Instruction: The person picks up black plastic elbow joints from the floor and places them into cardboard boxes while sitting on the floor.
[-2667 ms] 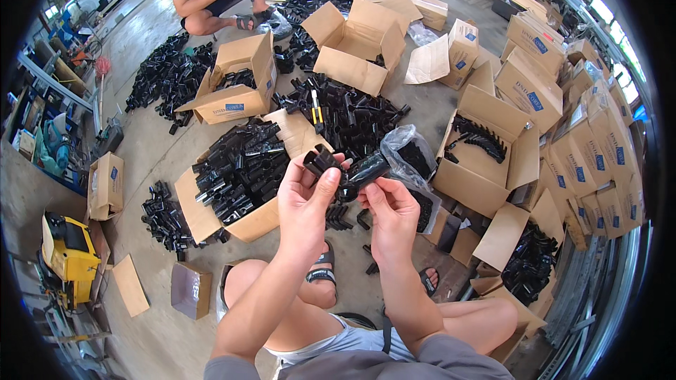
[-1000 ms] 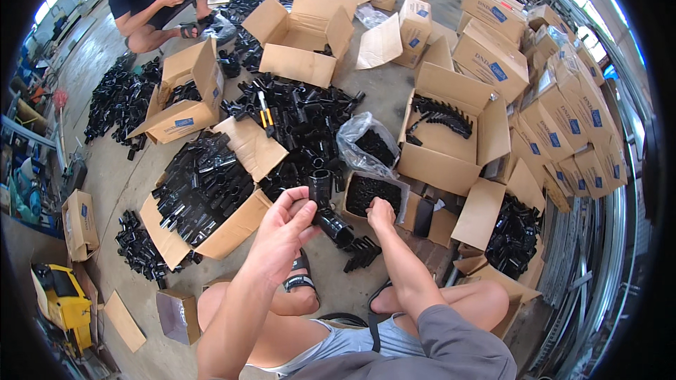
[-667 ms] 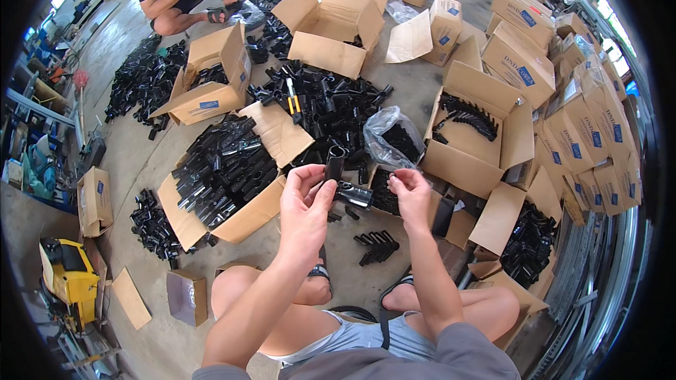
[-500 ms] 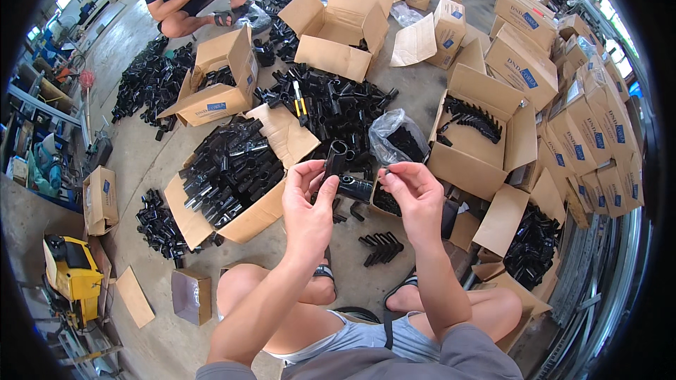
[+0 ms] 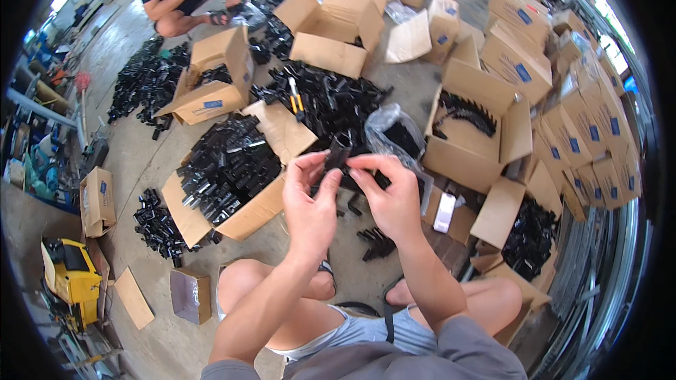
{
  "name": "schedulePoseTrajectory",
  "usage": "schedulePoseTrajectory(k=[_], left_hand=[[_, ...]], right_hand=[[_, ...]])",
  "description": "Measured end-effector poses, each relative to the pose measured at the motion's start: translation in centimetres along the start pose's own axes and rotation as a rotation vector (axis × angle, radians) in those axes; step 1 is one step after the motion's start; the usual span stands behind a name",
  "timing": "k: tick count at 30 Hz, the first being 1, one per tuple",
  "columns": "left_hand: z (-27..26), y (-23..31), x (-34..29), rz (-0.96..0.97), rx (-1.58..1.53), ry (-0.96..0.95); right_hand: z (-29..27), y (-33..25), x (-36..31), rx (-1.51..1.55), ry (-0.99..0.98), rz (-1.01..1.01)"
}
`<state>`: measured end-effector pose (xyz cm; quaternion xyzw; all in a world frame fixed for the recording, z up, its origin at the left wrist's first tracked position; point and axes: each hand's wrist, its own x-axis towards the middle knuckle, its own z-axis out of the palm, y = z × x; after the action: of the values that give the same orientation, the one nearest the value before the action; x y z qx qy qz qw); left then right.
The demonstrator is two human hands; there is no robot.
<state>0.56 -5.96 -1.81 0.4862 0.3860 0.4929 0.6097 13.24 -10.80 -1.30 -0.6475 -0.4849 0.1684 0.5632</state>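
Head view, clock read from the part. Black tubular fitting [image 5: 339,149] is mid-frame, up off the floor [image 5: 352,274], one hollow end facing roughly 12. Left hand [image 5: 310,197]: fingers and thumb clamped on it from the 8 side. Right hand [image 5: 386,186]: thumb and index at its 4 side, tips close together. Can't tell if they pinch the fitting or some small piece; too blurred.

Why held so: left reads as the steadying side, low on the body, leaving the right side and top end exposed for my right fingers. Stock looks ringed for short reaches: big carton of black tubes [image 5: 236,229] at 8–9, loose black pile [image 5: 327,95] at 12, clear bag [image 5: 378,121] at 2–3, small lined box [image 5: 427,190] at 4, part-hidden by my right hand. Yellow-handled tool [image 5: 296,103] lies on the pile at 10–11, probably parked there to stay findable.

Edges: carton rim sits near my left wrist, lined box near my right knuckles; watch both. Short black parts [image 5: 375,245] on the floor at 5, just left of my right forearm. Best room: toward 6, between my knees, and straight up.
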Motion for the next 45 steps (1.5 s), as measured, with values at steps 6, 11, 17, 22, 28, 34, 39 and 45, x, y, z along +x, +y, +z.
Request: schedulePoseTrajectory(k=[6, 11, 17, 22, 28, 34, 39, 45], left_hand=[[-0.6, -0.6, -0.4, -0.005, 0.074, 0.016], [0.0, -1.7, -1.1, -0.019, 0.165, -0.030], [0.4, -2.9, -0.5, 0.084, 0.148, -0.041], [1.7, -2.6, -0.2, 0.060, 0.161, -0.094], [1.4, -2.4, -0.4, 0.032, 0.175, -0.120], [1.7, -2.3, -0.5, -0.002, 0.124, -0.098], [1.6, -2.0, -0.3, 0.031, 0.101, -0.067], [2.0, -1.7, -0.6, 0.032, 0.082, -0.067]], right_hand=[[1.9, 1.9, -0.8, 0.266, 0.020, 0.202], [2.6, 3.5, -2.8, 0.378, 0.077, 0.243], [2.9, 2.9, -3.2, 0.195, 0.238, 0.224], [1.7, 2.6, -3.6, 0.126, 0.292, 0.106], [2.0, 2.7, -3.1, 0.187, 0.339, 0.154], [1.4, 2.9, -3.1, 0.068, 0.298, 0.130], [1.5, 2.6, -2.9, 0.066, 0.299, 0.126], [1.3, 2.4, -2.7, -0.048, 0.326, 0.006]])
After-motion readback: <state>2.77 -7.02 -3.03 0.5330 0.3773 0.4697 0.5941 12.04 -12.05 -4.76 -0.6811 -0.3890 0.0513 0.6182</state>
